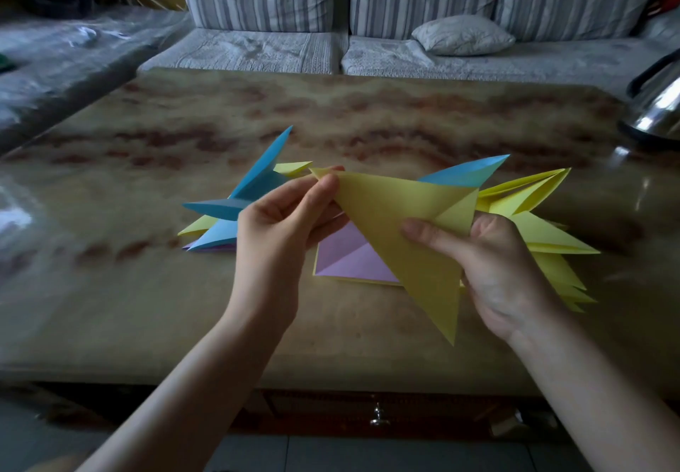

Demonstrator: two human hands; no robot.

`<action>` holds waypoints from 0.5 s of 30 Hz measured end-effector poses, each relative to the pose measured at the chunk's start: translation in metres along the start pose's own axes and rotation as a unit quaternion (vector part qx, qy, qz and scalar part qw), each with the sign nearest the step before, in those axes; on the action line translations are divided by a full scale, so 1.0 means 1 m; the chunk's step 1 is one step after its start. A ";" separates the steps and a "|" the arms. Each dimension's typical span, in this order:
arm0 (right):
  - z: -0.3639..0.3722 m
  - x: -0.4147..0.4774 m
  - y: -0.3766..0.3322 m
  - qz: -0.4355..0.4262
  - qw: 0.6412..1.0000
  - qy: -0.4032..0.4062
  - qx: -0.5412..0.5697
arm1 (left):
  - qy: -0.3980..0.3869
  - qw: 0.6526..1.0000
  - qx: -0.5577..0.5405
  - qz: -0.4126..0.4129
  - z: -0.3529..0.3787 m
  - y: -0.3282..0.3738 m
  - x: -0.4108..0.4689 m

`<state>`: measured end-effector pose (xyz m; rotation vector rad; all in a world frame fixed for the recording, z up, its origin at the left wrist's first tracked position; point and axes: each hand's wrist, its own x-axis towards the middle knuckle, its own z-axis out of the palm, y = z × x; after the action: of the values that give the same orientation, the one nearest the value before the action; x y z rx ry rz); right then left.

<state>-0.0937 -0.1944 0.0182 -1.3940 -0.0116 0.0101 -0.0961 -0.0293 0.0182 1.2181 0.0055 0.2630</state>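
A yellow paper point(397, 221), folded into a long pointed triangle, is held above the table between both hands. My left hand point(283, 225) pinches its upper left tip with thumb and fingers. My right hand point(493, 262) grips its right side, thumb lying across the front of the sheet. The lower point of the paper hangs down toward me. Under it on the table lies a pink sheet point(349, 254) on top of a yellow one.
Folded blue pieces point(254, 184) lie left of the hands, another blue piece point(467, 173) and several folded yellow pieces point(544, 236) to the right. A shiny metal kettle point(658, 107) stands at the marbled table's point(368, 114) far right. A striped sofa point(368, 30) is behind.
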 end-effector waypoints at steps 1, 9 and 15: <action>0.000 0.000 -0.001 -0.004 1.000 -0.004 -0.001 | 0.004 1.000 -0.004 0.000 0.000 0.000 0.000; -0.003 -0.002 -0.003 -0.014 1.000 -0.015 -0.016 | -0.003 1.000 -0.021 -0.007 0.000 0.007 -0.003; -0.003 -0.002 -0.003 -0.016 0.999 -0.026 -0.013 | 0.033 0.999 -0.006 0.003 -0.004 0.010 0.000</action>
<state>-0.0956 -0.1980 0.0207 -1.4198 -0.0767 0.0202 -0.0984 -0.0218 0.0263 1.1979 0.0582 0.3078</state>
